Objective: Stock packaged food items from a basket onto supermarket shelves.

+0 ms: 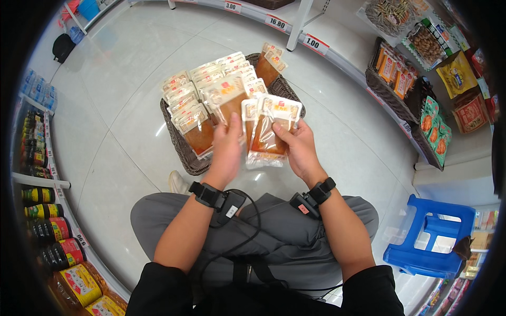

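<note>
My right hand (302,148) grips a few clear-and-white snack packets (276,130), thumb across the front one, whose filling is orange-brown. In my left hand (228,152) is a similar packet (227,94), held upright with the thumb on its face. Both hands are over the near side of a dark brown woven basket (178,148) on the floor. Rows of the same packets (193,126) stand in its left and middle parts. At the basket's far right corner a couple of packets (270,65) lean on the rim.
Shelves with price tags (316,43) curve along the far and right sides, bearing a woven basket of orange snack packs (395,75). A blue plastic stool (431,237) stands at right. Bottles of dark sauce (59,252) line the left shelf. A black cable (259,221) hangs between my wrists.
</note>
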Motion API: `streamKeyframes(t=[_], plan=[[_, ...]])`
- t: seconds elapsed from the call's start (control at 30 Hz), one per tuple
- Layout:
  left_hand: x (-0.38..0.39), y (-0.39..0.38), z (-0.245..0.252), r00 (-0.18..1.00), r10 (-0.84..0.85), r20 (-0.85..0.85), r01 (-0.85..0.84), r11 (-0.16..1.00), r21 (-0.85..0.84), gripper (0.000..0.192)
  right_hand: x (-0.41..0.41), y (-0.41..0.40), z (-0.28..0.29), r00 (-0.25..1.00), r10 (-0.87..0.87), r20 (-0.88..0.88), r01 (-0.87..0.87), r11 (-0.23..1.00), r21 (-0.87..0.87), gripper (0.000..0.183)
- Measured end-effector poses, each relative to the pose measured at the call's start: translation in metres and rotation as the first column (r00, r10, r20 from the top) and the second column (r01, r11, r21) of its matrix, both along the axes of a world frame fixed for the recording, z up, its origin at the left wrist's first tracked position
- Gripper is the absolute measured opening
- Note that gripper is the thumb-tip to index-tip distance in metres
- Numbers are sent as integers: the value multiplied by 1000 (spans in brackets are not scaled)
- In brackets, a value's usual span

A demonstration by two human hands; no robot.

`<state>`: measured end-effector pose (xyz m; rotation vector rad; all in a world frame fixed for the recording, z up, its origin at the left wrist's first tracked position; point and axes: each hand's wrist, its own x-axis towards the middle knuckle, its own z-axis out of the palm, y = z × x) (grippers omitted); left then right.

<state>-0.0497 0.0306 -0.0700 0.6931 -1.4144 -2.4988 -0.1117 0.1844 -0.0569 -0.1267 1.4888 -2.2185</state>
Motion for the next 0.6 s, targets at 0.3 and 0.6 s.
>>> streamKeyframes(t=[0.3,0.6], plan=[[19,-89,-66,914,368,168,-373,928,-5,24,-4,3,-1,983,-179,-42,178,984,-22,32],[21,-96,-89,897,352,268,-347,936,-68,39,-2,5,-1,980,-188,-66,184,981,-58,32]])
